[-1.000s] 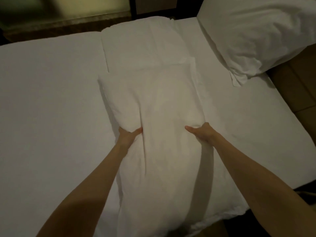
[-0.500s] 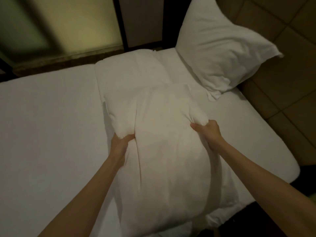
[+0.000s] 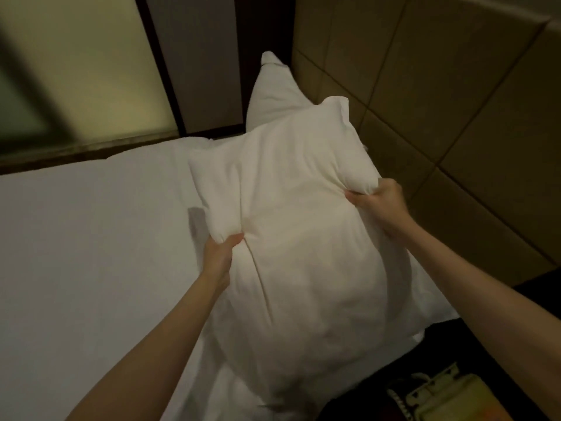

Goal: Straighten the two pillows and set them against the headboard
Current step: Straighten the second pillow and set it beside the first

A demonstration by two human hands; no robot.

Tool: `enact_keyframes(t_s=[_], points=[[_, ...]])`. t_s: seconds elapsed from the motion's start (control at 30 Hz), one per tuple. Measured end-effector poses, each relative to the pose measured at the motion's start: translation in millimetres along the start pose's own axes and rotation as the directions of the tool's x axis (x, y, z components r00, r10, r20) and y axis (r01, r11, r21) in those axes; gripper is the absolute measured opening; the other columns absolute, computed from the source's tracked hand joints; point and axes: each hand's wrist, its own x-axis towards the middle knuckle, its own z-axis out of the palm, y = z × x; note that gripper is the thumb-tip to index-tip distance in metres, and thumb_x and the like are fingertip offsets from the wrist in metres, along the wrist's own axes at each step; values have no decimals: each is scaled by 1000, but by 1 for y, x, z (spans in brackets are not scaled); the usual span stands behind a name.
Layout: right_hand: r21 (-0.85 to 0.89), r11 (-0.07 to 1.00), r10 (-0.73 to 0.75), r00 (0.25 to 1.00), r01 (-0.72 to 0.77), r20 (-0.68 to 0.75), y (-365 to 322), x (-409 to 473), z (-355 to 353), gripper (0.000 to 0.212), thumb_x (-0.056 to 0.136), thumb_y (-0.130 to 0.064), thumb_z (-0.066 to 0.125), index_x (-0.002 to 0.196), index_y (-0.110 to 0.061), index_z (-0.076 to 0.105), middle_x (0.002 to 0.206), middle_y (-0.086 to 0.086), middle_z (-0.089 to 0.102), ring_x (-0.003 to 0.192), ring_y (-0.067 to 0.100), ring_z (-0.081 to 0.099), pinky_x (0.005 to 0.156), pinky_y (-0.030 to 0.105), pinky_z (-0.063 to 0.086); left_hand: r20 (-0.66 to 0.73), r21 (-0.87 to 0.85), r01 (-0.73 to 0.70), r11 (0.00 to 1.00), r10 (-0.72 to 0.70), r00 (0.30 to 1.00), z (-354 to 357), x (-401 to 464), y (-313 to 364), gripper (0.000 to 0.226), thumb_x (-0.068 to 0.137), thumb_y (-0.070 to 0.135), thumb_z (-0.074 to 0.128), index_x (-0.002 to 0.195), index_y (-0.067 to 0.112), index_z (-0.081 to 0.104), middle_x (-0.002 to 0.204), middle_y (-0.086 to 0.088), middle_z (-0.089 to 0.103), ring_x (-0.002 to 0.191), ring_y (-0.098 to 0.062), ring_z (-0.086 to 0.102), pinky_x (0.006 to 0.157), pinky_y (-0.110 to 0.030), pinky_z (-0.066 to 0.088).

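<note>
A large white pillow (image 3: 303, 238) fills the middle of the view, lifted off the bed and tilted toward the padded headboard (image 3: 455, 117) on the right. My left hand (image 3: 220, 256) pinches its left edge. My right hand (image 3: 378, 202) grips its upper right side. Behind it, a second white pillow (image 3: 273, 95) leans upright against the headboard; only its top part shows.
The white-sheeted bed (image 3: 91, 253) spreads to the left. A dark frame and frosted panels (image 3: 76, 71) run along the far side. A dark bedside surface with a pale object (image 3: 440, 396) sits at the lower right.
I have raised the near pillow off the bed and swung it right toward the headboard. It now covers most of the second pillow. Both hands kept their grip.
</note>
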Motion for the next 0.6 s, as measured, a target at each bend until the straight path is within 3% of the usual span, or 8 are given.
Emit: enact_keyframes(t_s=[0.1,0.2,0.27,0.4,0.5,0.6], points=[[-138,986,-101,995,97,-20,-1,18,-43,28,72,-28,78,82,-2,69,84,11,70,77,30,68,65,40,55,22,-10,-20,1000,21,1000,46,-9,-15,53,80,12,71,129,11,53,121,-7,64,99,-21,64,84,-31,52],[-257,953,-178,983,163,-37,0,35,-86,30,72,-31,76,76,-2,69,80,15,71,73,33,67,64,46,55,50,77,-30,997,26,998,92,-10,-26,44,87,12,63,130,10,54,125,-11,62,105,-26,62,92,-36,50],[-306,935,-206,977,181,-51,4,45,-106,31,70,-33,76,73,-3,68,74,14,70,70,32,66,61,43,52,87,209,-27,978,9,996,115,-8,-29,42,88,9,56,129,11,56,126,-14,63,107,-28,62,97,-41,50],[-375,911,-221,971,173,-88,27,61,-115,29,73,-37,72,67,-11,60,75,12,67,76,36,65,62,37,45,108,394,-38,919,-5,994,147,1,-24,51,93,16,44,144,17,38,143,-14,48,129,-30,46,108,-42,39],[-574,807,-155,988,136,16,64,76,-98,30,80,-40,65,88,-13,55,96,17,64,93,40,61,67,39,42,85,462,-86,883,53,995,159,13,-18,49,95,12,40,144,15,39,146,-11,44,126,-24,45,97,-32,38],[-706,699,102,962,112,254,101,88,-83,44,83,-41,65,115,-18,45,124,13,49,117,39,48,87,47,38,50,491,-87,867,71,996,166,20,-17,47,94,11,40,141,14,42,141,-10,46,105,-17,46,86,-28,35]])
